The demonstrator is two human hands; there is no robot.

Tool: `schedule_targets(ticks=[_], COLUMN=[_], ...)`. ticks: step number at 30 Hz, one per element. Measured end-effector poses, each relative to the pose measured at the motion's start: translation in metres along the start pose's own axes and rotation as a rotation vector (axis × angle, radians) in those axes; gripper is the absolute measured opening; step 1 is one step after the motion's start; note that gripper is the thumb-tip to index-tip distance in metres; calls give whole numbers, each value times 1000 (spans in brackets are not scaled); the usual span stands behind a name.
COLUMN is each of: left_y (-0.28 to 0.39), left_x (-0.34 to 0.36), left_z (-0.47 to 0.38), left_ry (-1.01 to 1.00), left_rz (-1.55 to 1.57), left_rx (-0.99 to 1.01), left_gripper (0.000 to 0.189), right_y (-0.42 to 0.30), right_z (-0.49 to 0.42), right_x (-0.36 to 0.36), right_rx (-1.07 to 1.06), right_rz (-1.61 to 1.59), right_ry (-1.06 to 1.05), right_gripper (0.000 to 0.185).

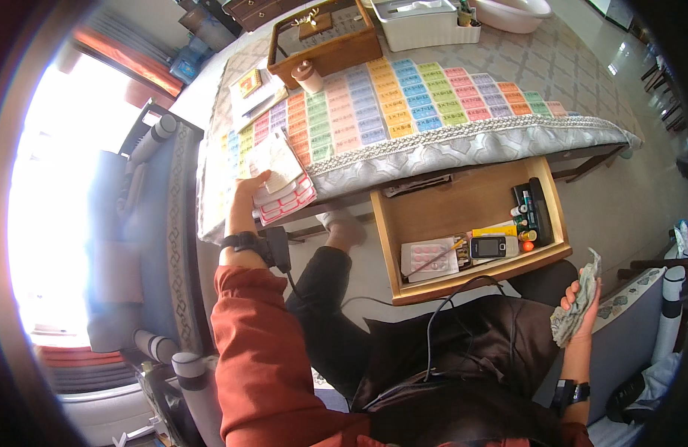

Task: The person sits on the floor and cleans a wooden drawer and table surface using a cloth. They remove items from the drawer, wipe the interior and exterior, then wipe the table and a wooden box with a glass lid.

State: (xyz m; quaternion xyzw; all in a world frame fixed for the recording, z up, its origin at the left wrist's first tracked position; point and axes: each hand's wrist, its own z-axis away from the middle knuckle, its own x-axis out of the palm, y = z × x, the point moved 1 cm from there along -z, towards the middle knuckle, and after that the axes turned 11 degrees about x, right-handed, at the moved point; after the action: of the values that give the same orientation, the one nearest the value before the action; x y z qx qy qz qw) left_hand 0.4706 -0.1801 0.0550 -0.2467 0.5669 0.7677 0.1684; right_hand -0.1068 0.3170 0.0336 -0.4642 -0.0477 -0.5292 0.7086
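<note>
My left hand (251, 187) grips a small stack of papers (279, 166) at the table's near left edge, thumb on top. Red-outlined label sheets (288, 202) stick out from under the stack, past the edge. In my right hand (585, 313), at the right over my lap, is a crumpled grey-green cloth (576, 304). Between my hands a wooden drawer (433, 215) is pulled out from the table. In it lie a mobile phone (488, 247), a blister pack of pink tablets (427, 259), a pencil (433, 260), a black case (540, 212) and several small bottles and tubes.
A patterned cloth and colourful multiplication charts (399, 100) cover the table. Further back stand a lidded cup (307, 77), a glass-topped wooden box (327, 53), a white tissue box (419, 27) and a pink basin (511, 14). A black cable (430, 335) crosses my lap. Sofas flank me.
</note>
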Motion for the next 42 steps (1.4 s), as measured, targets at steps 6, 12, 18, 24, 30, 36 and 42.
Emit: schedule_targets(ticks=[6,12,18,24,30,36,42], left_y=[8,34,58,105,157,142,147], left_x=[-1,29,94,135,114,152,153], left_z=[36,118,174,190,161,154,196], left_ry=[37,-7,-420,-284,-220,-197,-309], left_rz=[446,1043,1368,1129,760,532,871], left_rx=[142,118,141,367,816,599,534], left_gripper=[61,39,43,44,33,26,35], right_y=[-16,-35,-27,60,63,82,28], right_z=[3,-41,-147,-115,-117,-140,-120], right_x=[74,218,355,377,406,391,381], right_rx=[107,-59,-697,65,-378,-468,-697], right_rz=[314,745,1696,835,710,1051,998], right_ry=[278,-373,-357,-856,-936,-568,-955], right_gripper=[38,40,62,66,32,30,30])
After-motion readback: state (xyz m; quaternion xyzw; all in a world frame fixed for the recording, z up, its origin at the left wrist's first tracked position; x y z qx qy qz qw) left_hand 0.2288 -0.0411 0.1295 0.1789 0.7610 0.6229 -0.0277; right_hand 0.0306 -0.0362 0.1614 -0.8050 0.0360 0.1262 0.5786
